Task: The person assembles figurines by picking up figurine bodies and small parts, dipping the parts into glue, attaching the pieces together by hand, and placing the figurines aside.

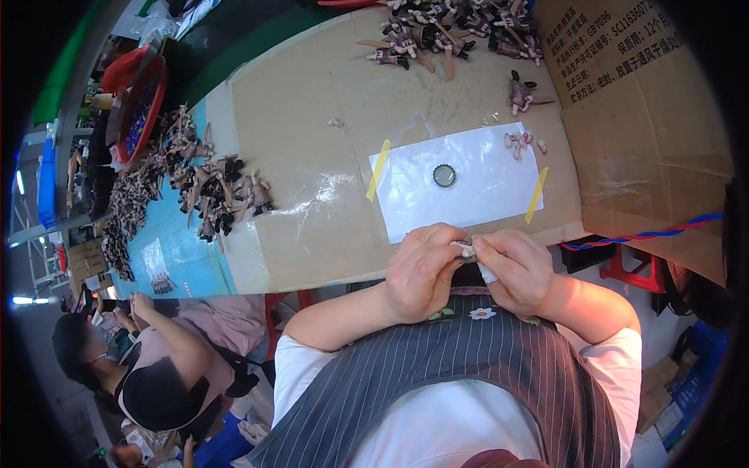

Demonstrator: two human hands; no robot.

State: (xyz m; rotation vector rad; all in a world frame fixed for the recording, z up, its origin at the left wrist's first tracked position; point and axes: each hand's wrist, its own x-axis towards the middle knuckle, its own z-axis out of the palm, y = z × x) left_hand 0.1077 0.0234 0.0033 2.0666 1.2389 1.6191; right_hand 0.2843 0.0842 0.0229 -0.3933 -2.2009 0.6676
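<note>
Because the fingers wrap so closely around it, the small pale piece point(466, 249) can be made out only in part, and its full shape cannot be told. It sits near the table's front edge, pinched at the fingertips of the left hand point(420, 273) and the right hand point(516, 269), which are drawn together and nearly touching. A white scrap point(487, 274) shows below the right fingers; whether it belongs to the piece is unclear. The hands cover part of the striped apron point(437, 374) behind them.

Beyond the hands, a white sheet point(413, 210) lies under yellow tape point(378, 169) on the table point(312, 117), bearing a round metal cap point(445, 176) and, at its far right corner, a cluster of pinkish bits point(517, 143) too small to identify. A lone figurine point(520, 93) lies farther back, near a heap of figurines point(460, 35) cut off by the upper edge. At left, another pile point(211, 187) overlaps so thickly that single pieces blur together. A co-worker point(175, 351) is bent by the lens near the dark rim; what that person's hands hold is indistinct.
</note>
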